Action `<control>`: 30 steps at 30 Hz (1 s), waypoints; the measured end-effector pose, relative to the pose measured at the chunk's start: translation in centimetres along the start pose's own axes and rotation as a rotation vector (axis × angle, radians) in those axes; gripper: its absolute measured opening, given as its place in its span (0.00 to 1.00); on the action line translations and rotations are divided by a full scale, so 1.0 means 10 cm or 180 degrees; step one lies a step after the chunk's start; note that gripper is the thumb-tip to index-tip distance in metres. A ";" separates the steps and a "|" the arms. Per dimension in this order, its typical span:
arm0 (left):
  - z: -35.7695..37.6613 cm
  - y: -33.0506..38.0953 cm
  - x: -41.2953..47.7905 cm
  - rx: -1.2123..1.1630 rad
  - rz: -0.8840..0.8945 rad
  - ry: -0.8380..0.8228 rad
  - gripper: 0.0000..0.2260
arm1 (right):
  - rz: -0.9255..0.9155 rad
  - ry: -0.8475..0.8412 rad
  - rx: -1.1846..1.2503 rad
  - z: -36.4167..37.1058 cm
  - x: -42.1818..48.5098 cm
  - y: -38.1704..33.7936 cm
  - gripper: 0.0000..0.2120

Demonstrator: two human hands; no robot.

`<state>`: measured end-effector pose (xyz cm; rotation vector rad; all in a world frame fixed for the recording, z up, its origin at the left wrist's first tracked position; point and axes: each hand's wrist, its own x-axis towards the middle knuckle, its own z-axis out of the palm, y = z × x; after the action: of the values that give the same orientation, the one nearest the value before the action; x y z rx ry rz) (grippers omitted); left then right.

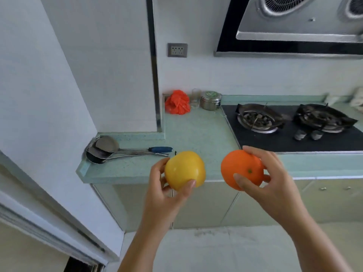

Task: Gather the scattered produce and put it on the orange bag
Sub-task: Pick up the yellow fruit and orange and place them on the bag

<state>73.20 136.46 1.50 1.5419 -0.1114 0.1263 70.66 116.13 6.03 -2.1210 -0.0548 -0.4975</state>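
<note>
My left hand (169, 191) grips a yellow bell pepper (184, 169) in front of the counter's front edge. My right hand (269, 181) holds an orange (241, 169) beside it, stem end facing me. The crumpled orange bag (177, 102) lies far back on the counter in the corner by the wall, well beyond both hands.
The pale green counter (198, 132) carries ladles and a blue-handled utensil (125, 150) at the left, and a glass (195, 98) and steel tin (210, 100) next to the bag. A black gas hob (290, 126) fills the right; a range hood (294, 26) hangs above.
</note>
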 end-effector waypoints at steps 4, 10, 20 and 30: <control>0.53 -0.01 0.06 -0.0080 -0.0002 -0.0364 0.30 | 0.0218 0.0363 -0.0058 -0.40 -0.09 0.20 0.24; 1.49 0.03 0.12 0.0139 0.0067 -0.0757 0.29 | 0.0432 0.0922 -0.0189 -1.19 -0.18 0.60 0.25; 3.65 0.19 -0.09 0.0014 0.0195 -0.1554 0.32 | 0.0679 0.1575 -0.0268 -2.90 -0.39 1.45 0.24; 5.29 0.13 -0.51 -0.0228 0.0128 -0.2612 0.31 | 0.1143 0.2256 -0.0508 -4.11 -0.91 2.11 0.24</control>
<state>68.40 83.58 3.41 1.4374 -0.7848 -0.4827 53.56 72.27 6.13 -1.9289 0.7722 -1.0221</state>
